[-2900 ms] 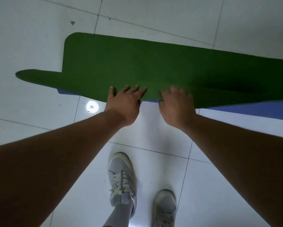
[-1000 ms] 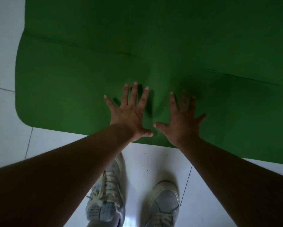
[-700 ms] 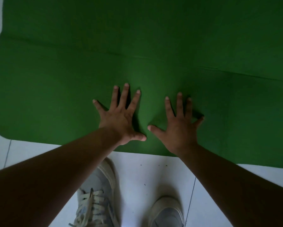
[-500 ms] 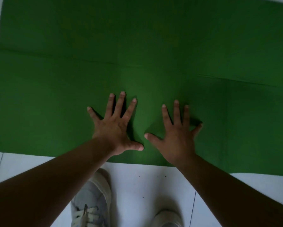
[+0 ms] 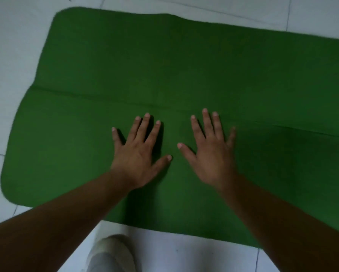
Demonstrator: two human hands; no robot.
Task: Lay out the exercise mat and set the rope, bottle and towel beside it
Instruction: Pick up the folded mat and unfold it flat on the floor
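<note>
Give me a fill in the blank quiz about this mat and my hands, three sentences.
The mat is ___ in colour.
The left hand and right hand rest on it with palms facing ___.
The tiled floor around the mat is ___.
Missing words: green; down; white.

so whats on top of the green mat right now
The left hand and the right hand lie on the green mat, both flat and spread. The mat surface under the hands and arms is covered, and its right end runs out of frame.
</note>
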